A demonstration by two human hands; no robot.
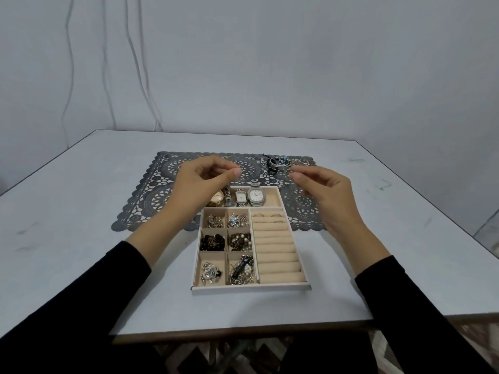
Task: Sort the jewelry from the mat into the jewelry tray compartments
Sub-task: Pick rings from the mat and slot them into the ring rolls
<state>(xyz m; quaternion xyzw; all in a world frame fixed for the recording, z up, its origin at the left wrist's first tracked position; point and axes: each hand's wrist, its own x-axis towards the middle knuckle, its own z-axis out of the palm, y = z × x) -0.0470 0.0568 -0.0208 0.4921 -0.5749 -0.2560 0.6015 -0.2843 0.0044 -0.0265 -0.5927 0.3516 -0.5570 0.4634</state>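
A beige jewelry tray (251, 288) lies in front of me, its far end on a dark lace mat (162, 195). Its top compartment holds several watches (256, 195). Six small compartments hold brooches, beads and chains, and a few rings (276, 215) sit in the ring rolls. A small pile of jewelry (278, 163) remains at the mat's far right. My right hand (321, 190) hovers beside that pile and pinches a small silver chain piece (290, 170) at its fingertips. Above the watch compartment, my left hand (205, 179) has curled fingers, thumb near forefinger, and nothing visible between them.
The tray and mat rest on a pale grey table (81, 238) whose near edge is just below the tray. A plain wall with hanging cables stands behind. Patterned floor shows under the table's front edge.
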